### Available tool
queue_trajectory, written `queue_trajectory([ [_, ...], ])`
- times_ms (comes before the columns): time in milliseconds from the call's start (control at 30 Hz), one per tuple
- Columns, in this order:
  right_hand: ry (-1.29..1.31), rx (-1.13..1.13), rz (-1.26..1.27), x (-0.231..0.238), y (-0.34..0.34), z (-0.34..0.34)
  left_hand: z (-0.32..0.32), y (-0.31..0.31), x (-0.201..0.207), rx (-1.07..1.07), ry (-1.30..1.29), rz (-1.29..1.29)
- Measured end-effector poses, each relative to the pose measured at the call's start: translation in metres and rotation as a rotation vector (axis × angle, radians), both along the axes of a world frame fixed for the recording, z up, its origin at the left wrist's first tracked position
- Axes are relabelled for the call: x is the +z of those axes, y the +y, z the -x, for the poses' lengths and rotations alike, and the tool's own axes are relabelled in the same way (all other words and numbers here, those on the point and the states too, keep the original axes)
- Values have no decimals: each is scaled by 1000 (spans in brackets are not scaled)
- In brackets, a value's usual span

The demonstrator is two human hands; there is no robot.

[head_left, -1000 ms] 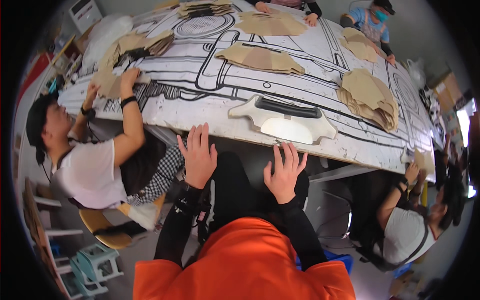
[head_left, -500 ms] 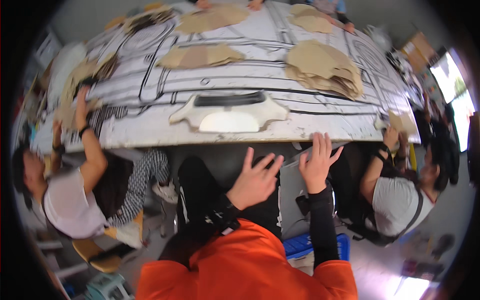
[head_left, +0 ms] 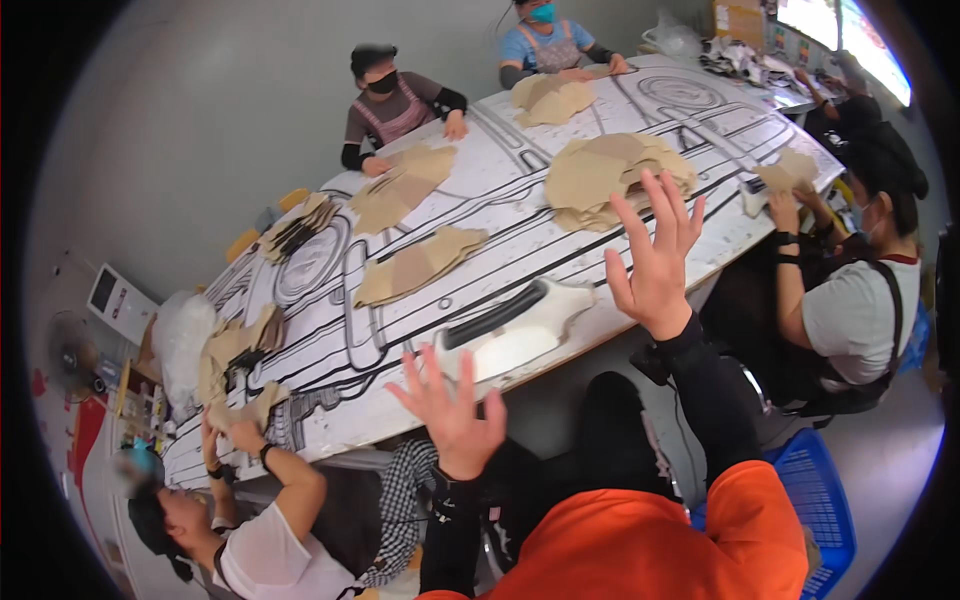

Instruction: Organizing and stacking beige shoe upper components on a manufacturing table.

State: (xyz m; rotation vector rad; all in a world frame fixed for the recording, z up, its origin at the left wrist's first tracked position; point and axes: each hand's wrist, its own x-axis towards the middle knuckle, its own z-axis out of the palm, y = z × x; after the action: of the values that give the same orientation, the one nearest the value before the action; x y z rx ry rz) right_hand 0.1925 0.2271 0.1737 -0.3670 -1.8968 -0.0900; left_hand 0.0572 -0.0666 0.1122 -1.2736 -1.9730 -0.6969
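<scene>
My left hand (head_left: 456, 420) is raised above the table's near edge, fingers spread, holding nothing. My right hand (head_left: 655, 262) is held higher and farther to the right, also spread and holding nothing. Between and beyond them on the table lies a white shaped plate (head_left: 530, 347) with flared ends and a black bar (head_left: 495, 312) along its far side. My left fingertips overlap its left end in view; whether they touch it I cannot tell. Behind my right fingers is a stack of tan sheet pieces (head_left: 590, 185), partly hidden by them.
The white table (head_left: 330, 425) bears black line drawings. More tan pieces (head_left: 415, 268) lie across it. Co-workers sit at left (head_left: 285, 540) and right (head_left: 850, 320); two others stand at the far side. A blue basket (head_left: 820, 500) is on the floor at my right.
The view has turned and tilted, showing more of the far side. Both my hands have moved up and apart, from beside the table's edge to over it, with fingers still spread.
</scene>
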Motion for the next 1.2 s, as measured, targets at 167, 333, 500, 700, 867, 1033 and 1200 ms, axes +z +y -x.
queue_trajectory([
  [167,-204,444,37,-72,-93,42,61,-94,-58,386,-196,27],
  [333,-508,728,74,-156,-171,25,43,-160,-114,609,-249,147],
  [500,-631,448,277,-203,-122,-26,-16,-129,-145,406,-339,312],
  [700,-573,-23,169,-154,-11,-76,-71,-19,-135,-90,-345,258],
  [867,-338,-197,-19,-45,27,-42,-45,36,-45,-105,-168,74],
  [1033,-267,198,-190,-19,8,24,31,-5,-9,287,-83,-70],
  [1200,-581,484,-224,-69,-17,45,67,-105,-77,566,-165,-37],
])
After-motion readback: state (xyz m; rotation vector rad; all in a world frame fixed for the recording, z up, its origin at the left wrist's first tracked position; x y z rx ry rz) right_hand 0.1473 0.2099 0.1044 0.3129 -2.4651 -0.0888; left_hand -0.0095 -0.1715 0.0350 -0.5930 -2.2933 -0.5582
